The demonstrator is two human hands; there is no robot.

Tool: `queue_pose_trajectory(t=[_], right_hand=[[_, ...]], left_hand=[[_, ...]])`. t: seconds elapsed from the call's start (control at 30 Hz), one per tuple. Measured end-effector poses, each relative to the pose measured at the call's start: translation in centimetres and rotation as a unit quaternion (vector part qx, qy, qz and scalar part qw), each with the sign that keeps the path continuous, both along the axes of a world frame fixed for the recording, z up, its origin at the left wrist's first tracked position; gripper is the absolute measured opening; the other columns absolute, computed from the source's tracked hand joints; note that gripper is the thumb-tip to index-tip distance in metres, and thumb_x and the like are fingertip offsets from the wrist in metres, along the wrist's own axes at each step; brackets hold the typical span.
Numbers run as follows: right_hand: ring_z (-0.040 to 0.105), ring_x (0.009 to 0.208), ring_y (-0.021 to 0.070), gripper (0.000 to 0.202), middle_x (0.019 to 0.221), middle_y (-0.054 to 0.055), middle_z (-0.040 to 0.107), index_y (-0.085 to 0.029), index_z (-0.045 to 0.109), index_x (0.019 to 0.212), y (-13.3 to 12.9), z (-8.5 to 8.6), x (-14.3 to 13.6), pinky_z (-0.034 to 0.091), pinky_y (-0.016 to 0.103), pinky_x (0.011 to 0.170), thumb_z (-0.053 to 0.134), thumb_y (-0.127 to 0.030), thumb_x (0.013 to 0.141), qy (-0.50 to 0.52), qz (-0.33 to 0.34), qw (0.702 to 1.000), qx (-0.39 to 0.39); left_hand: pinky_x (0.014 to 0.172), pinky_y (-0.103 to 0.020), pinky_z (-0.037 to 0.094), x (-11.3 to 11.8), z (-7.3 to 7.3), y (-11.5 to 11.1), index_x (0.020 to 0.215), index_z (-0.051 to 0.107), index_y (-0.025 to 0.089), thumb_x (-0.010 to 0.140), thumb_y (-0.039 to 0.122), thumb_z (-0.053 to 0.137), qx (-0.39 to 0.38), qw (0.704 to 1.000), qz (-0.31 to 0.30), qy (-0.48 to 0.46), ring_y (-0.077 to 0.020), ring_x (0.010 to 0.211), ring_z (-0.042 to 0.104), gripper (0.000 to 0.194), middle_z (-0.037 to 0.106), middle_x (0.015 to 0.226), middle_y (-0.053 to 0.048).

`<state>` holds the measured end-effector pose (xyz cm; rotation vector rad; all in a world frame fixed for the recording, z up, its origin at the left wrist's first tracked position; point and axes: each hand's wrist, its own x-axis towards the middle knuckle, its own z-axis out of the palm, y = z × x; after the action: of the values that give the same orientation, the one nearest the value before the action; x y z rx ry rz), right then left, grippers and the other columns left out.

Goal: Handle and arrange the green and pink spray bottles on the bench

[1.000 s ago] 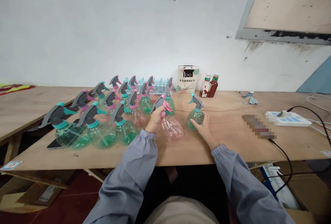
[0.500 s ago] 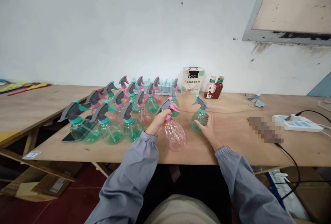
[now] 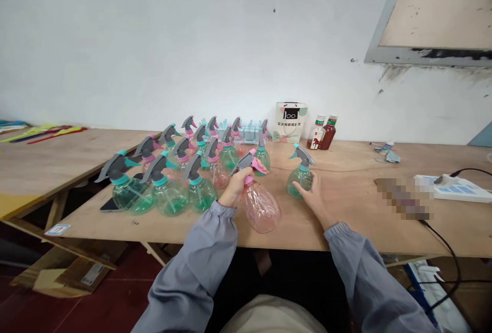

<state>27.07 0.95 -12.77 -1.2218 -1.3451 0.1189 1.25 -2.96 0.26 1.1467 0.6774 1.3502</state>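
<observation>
My left hand [image 3: 237,185] is wrapped round the neck of a pink spray bottle [image 3: 262,209], which tilts with its base toward the right. Its grey and pink trigger head sticks out above my fingers. To the right, my right hand [image 3: 313,193] grips the side of a green spray bottle [image 3: 300,178] with a grey and teal head; this one looks upright on the table. Left of my hands stand several green and pink spray bottles in rows, among them a green one [image 3: 202,193] close to my left forearm.
On the wooden table [image 3: 346,225] are a paper bag [image 3: 290,123], two bottles of dark red liquid [image 3: 328,133], a power strip [image 3: 457,189] and a blurred-out item with a cable. A phone [image 3: 110,205] lies behind the left bottles.
The whole view has shifted slightly, with the scene lying a little further right. The pink bottle's base has swung slightly to the right. Both hands keep their holds.
</observation>
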Motion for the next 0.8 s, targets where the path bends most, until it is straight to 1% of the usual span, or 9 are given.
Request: queue_pose_trajectory(t=[0.13,0.2,0.33,0.4,0.5,0.57,0.67,0.73,0.8], right_hand=[[0.054,0.112,0.0304,0.076,0.114,0.011,0.054,-0.022,0.05,0.123,-0.1,0.0,-0.1,0.045,0.053,0.101,0.072,-0.07,0.069,0.001,0.006,1.0,-0.003],[0.054,0.112,0.0309,0.077,0.115,0.011,0.054,-0.021,0.05,0.124,-0.1,0.0,-0.2,0.045,0.054,0.101,0.072,-0.071,0.069,0.001,0.008,1.0,-0.006],[0.054,0.114,0.0313,0.077,0.116,0.012,0.054,-0.021,0.05,0.125,-0.1,0.0,-0.2,0.045,0.054,0.102,0.071,-0.071,0.07,-0.001,0.007,1.0,-0.005],[0.054,0.113,0.0308,0.077,0.116,0.012,0.054,-0.021,0.05,0.125,-0.1,0.0,-0.3,0.046,0.053,0.101,0.071,-0.071,0.07,-0.003,0.007,1.0,-0.005],[0.054,0.112,0.0303,0.077,0.115,0.011,0.054,-0.021,0.05,0.125,-0.2,0.1,-0.3,0.046,0.052,0.101,0.07,-0.071,0.07,-0.007,0.006,1.0,-0.006],[0.054,0.113,0.03,0.077,0.116,0.011,0.054,-0.021,0.05,0.125,-0.3,0.1,-0.4,0.046,0.052,0.101,0.07,-0.072,0.07,-0.007,0.006,1.0,-0.005],[0.054,0.113,0.0304,0.078,0.116,0.012,0.054,-0.02,0.05,0.125,-0.3,0.2,-0.5,0.046,0.053,0.102,0.07,-0.072,0.07,-0.005,0.012,1.0,-0.01],[0.054,0.114,0.0314,0.079,0.117,0.013,0.055,-0.02,0.05,0.125,-0.4,0.2,-0.4,0.045,0.055,0.103,0.071,-0.072,0.069,-0.004,0.018,1.0,-0.017],[0.054,0.117,0.0326,0.08,0.121,0.014,0.055,-0.02,0.05,0.126,-0.5,0.2,-0.3,0.044,0.056,0.105,0.072,-0.07,0.069,0.0,0.028,0.999,-0.024]], left_hand=[[0.048,-0.021,0.036,0.0,-0.1,0.0,0.057,0.048,0.019,0.051,0.022,0.056,-0.005,0.999,-0.006,-0.044,-0.0089,0.053,0.046,0.011,0.049,0.057,0.002],[0.048,-0.021,0.037,-0.2,-0.1,-0.1,0.056,0.05,0.019,0.05,0.022,0.056,-0.002,1.0,0.006,-0.031,-0.0099,0.054,0.046,0.009,0.051,0.058,0.001],[0.047,-0.022,0.037,-0.5,-0.1,-0.1,0.061,0.057,0.019,0.054,0.024,0.057,0.013,0.999,0.016,0.035,-0.0106,0.054,0.046,0.008,0.058,0.064,0.0],[0.049,-0.021,0.038,-0.5,-0.2,-0.2,0.061,0.058,0.019,0.056,0.023,0.056,0.008,0.999,0.003,0.04,-0.0101,0.055,0.047,0.007,0.057,0.063,0.0],[0.053,-0.02,0.04,-0.7,-0.3,-0.3,0.056,0.056,0.018,0.056,0.022,0.056,-0.013,0.998,-0.042,0.043,-0.0097,0.058,0.049,0.005,0.054,0.06,0.0],[0.057,-0.021,0.041,-0.8,-0.3,-0.2,0.055,0.056,0.018,0.057,0.023,0.056,0.005,0.998,-0.042,0.055,-0.0105,0.06,0.05,0.005,0.054,0.061,-0.001],[0.064,-0.024,0.043,-0.9,-0.1,0.5,0.062,0.062,0.019,0.062,0.023,0.055,0.097,0.99,0.037,0.093,-0.0117,0.062,0.049,0.008,0.059,0.066,-0.001],[0.064,-0.025,0.041,-0.8,0.1,1.5,0.072,0.066,0.02,0.065,0.022,0.057,0.149,0.974,0.106,0.134,-0.0117,0.061,0.046,0.012,0.061,0.07,0.0],[0.063,-0.025,0.038,-0.6,-0.1,2.8,0.081,0.068,0.021,0.067,0.021,0.059,0.179,0.957,0.16,0.164,-0.0113,0.06,0.045,0.016,0.061,0.073,0.002]])
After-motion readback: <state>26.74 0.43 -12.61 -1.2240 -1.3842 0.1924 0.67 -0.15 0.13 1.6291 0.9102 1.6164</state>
